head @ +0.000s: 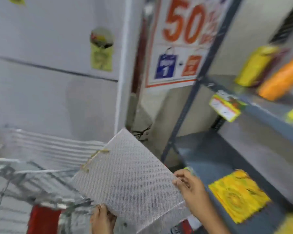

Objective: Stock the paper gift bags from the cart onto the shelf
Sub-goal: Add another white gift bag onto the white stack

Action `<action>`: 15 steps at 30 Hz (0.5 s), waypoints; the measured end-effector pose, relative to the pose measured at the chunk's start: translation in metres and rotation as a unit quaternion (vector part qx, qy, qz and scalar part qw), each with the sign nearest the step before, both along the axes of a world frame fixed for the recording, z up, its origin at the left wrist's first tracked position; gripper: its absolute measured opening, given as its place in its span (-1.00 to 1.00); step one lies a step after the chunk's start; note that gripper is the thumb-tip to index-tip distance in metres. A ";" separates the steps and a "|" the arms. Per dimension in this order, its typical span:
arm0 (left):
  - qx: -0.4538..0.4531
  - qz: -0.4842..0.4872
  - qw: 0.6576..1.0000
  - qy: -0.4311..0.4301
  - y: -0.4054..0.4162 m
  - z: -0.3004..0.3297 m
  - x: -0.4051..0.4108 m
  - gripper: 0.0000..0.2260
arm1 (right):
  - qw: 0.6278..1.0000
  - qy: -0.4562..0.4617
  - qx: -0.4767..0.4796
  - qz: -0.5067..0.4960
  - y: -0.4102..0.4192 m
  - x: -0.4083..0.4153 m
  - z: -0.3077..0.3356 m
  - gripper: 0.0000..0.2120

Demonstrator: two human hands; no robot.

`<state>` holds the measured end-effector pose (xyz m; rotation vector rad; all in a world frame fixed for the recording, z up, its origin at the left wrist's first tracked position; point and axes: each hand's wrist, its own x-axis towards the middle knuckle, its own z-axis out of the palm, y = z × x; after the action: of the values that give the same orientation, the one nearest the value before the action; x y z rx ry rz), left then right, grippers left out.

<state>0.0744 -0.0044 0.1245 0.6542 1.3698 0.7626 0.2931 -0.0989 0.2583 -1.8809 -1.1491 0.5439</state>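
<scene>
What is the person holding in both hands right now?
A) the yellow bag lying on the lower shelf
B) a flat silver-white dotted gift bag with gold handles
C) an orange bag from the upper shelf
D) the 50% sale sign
B: the left hand grips the bottom edge and the right hand the side edge of the flat silver-white gift bag, held above the cart.

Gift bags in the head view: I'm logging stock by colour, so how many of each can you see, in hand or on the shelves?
White dotted gift bag, held by left hand and right hand: 1
Yellow bags, upper shelf and lower shelf: 2
Orange bag, upper shelf: 1
Total: 4; blurred yellow patches at the right edge not counted.
</scene>
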 end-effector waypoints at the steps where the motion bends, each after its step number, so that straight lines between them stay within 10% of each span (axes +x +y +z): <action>1: 0.051 -0.031 0.998 0.004 -0.004 0.011 0.001 -0.73 | 0.999 0.008 0.023 -0.029 -0.017 0.003 0.013 -0.73; 7: 0.174 -0.230 0.942 -0.171 -0.081 0.155 0.033 -0.80 | 0.946 0.050 0.196 -0.251 -0.207 -0.020 0.113 -0.80; 15: 0.270 -0.497 0.783 -0.260 -0.220 0.286 0.068 -0.77 | 0.818 0.055 0.357 -0.447 -0.413 -0.087 0.174 -0.87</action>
<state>0.1425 -0.2248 0.4110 1.3429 0.1461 0.3787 0.2058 -0.5123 0.4324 -1.4447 -0.2062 -0.2938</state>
